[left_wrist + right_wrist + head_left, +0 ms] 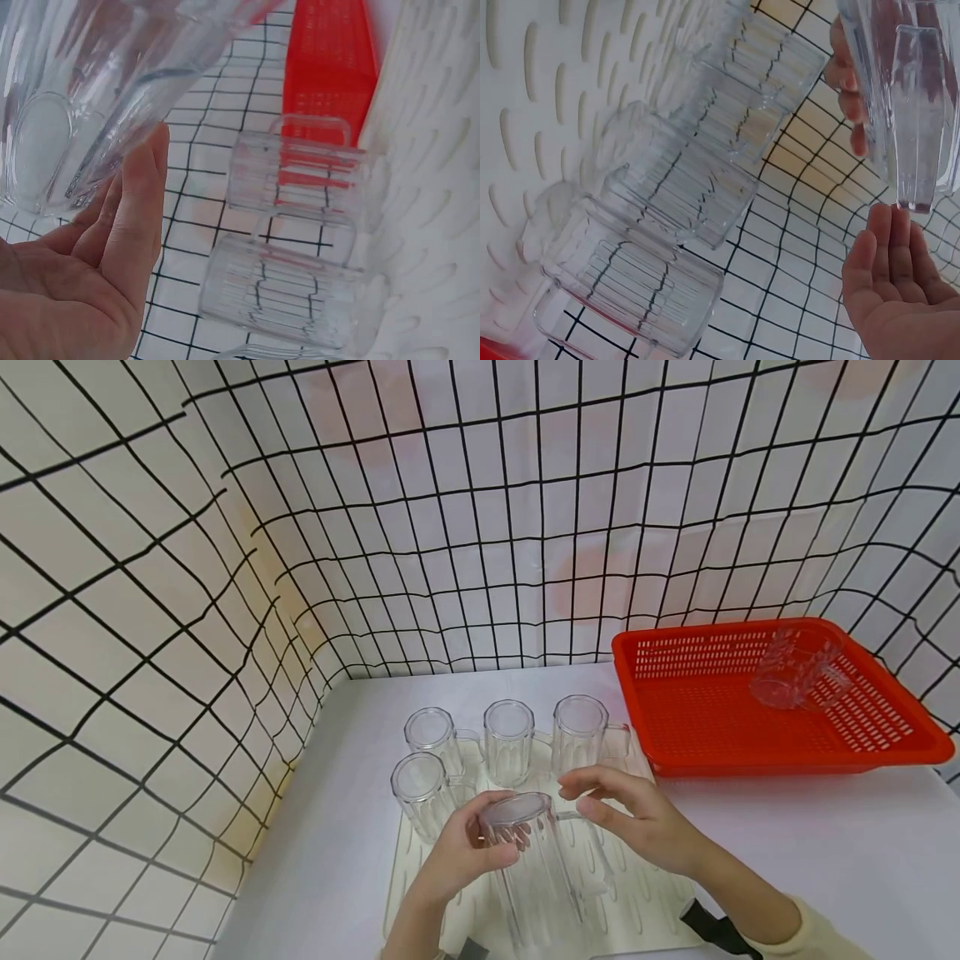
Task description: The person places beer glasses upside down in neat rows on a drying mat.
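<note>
My left hand (pixel 467 853) grips a clear glass mug (pixel 536 881) near its base, thumb on the near side. The mug is upside down, raised above a cream ridged mat (pixel 656 906). On the mug's right side is its handle (pixel 916 112). Close beside that handle, my right hand (pixel 637 820) has loosely bent fingers and holds nothing. In the right wrist view its fingertips (pixel 881 217) appear just at the handle's end; I cannot tell whether they touch. Several matching mugs (pixel 508 747) stand upside down on the mat beyond my hands.
A red plastic basket (pixel 757 770) sits at the right on the white table (pixel 318 827), with another glass mug (pixel 787 681) inside. Black wire grid (pixel 517 535) encloses the table at the back and sides.
</note>
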### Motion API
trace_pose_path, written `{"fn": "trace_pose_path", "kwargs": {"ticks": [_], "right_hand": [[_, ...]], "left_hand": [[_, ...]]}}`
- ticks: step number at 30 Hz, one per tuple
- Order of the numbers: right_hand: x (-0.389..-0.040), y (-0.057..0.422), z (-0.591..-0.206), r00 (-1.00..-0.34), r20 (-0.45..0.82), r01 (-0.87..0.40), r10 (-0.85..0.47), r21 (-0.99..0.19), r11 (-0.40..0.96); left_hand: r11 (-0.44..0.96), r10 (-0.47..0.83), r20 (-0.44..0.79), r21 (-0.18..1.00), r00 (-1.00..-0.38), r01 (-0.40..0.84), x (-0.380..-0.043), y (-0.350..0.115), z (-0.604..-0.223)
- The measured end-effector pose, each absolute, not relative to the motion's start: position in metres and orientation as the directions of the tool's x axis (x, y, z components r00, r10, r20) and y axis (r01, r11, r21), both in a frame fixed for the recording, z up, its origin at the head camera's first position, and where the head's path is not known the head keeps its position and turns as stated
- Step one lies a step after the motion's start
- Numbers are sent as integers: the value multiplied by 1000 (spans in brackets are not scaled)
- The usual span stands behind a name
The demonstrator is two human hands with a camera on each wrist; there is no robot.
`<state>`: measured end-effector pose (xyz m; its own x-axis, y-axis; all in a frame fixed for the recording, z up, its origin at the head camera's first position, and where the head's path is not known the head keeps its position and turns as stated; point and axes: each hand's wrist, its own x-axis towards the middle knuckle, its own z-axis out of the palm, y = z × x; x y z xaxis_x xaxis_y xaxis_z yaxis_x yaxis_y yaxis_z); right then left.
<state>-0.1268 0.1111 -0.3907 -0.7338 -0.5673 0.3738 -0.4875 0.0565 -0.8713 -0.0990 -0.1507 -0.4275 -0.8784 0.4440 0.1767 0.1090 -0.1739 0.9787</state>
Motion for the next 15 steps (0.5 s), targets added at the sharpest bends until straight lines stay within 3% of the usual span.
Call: {"fn": "trace_pose_path", "kwargs": {"ticks": [7, 15], "right_hand": [[-125, 106, -397, -723, 305, -361, -620, -932, -38], [-124, 102, -403, -674, 339, -348, -656, -929, -123]], "left_hand": [[-41, 422, 273, 958, -864, 283, -97, -149, -422], [-31, 448, 305, 945, -840, 327, -96, -150, -420]]}}
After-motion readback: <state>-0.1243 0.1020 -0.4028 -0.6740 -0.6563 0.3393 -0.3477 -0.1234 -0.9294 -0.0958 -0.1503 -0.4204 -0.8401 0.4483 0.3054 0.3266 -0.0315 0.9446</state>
